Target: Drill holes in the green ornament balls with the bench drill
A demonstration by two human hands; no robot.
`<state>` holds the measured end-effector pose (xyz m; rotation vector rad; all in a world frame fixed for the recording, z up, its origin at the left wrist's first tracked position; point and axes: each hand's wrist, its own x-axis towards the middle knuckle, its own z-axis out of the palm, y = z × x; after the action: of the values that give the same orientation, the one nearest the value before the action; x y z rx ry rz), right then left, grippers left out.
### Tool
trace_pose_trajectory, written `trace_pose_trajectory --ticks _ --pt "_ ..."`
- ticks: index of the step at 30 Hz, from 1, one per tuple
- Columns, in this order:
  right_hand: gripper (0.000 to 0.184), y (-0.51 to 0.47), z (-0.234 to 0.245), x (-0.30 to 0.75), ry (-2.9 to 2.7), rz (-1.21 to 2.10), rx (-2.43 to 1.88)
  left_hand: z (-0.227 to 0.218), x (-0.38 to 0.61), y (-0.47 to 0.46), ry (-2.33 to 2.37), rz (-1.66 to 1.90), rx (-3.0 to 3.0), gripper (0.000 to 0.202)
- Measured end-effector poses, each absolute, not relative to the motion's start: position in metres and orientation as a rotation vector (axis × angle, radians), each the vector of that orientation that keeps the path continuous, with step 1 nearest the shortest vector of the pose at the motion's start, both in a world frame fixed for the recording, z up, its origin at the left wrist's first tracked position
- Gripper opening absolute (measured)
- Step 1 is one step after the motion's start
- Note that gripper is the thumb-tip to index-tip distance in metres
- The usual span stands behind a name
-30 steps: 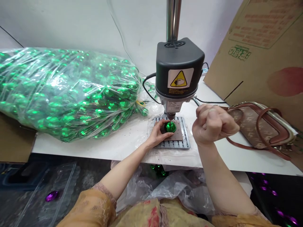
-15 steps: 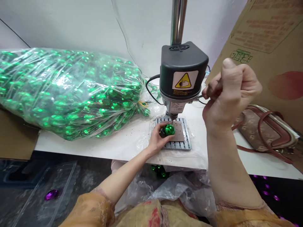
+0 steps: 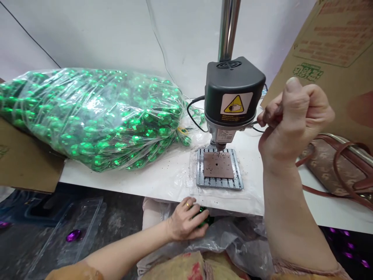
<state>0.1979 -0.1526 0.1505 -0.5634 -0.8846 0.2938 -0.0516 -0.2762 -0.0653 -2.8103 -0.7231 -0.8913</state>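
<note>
I see the hands well apart — the left hand (image 3: 186,221) is closed on a shiny green ball (image 3: 206,219) under the table edge (image 3: 131,191) (fingers hide most of it), the right hand (image 3: 294,120) a fist beside the bench drill (image 3: 233,97).

The curled bare left hand (image 3: 186,219) sits low at the lower centre of the view, back upward, its fingers (image 3: 188,204) bent downward and wrapped around something partly hidden beneath them. The long bare left forearm (image 3: 128,243) stretches almost level from the lower left, with the wrist gently bent. The clenched bare right hand (image 3: 294,120) is raised high in a tight fist, its thumb (image 3: 294,87) pointing upward, on top of the nearly upright bare right forearm (image 3: 291,206).
</note>
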Motion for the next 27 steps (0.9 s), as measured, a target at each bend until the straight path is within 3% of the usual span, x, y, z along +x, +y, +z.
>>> trace_pose_trajectory --ticks 4,8,10,17,24,27 --pt "0.041 -0.152 0.148 0.198 -0.891 0.302 -0.54 -0.045 -0.044 -0.186 -1.187 -0.927 -2.709 0.015" --pt "0.043 -0.152 0.147 0.199 -0.929 0.255 -0.551 -0.029 -0.04 -0.096 -1.757 -0.808 -2.602 0.026" --pt "0.043 -0.152 0.146 0.2 -0.947 0.242 -0.563 -0.027 -0.04 -0.074 -1.795 -0.734 -2.698 0.034" --pt "0.04 -0.151 0.144 0.199 -0.95 0.231 -0.557 -0.021 -0.025 -0.048 -1.439 -0.827 -2.752 0.026" --pt "0.04 -0.152 0.144 0.199 -0.951 0.234 -0.56 -0.013 0.002 0.009 -1.939 -0.676 -2.638 0.013" --pt "0.041 -0.152 0.143 0.201 -0.975 0.238 -0.558 -0.015 0.008 0.015 -1.985 -0.714 -2.616 0.022"
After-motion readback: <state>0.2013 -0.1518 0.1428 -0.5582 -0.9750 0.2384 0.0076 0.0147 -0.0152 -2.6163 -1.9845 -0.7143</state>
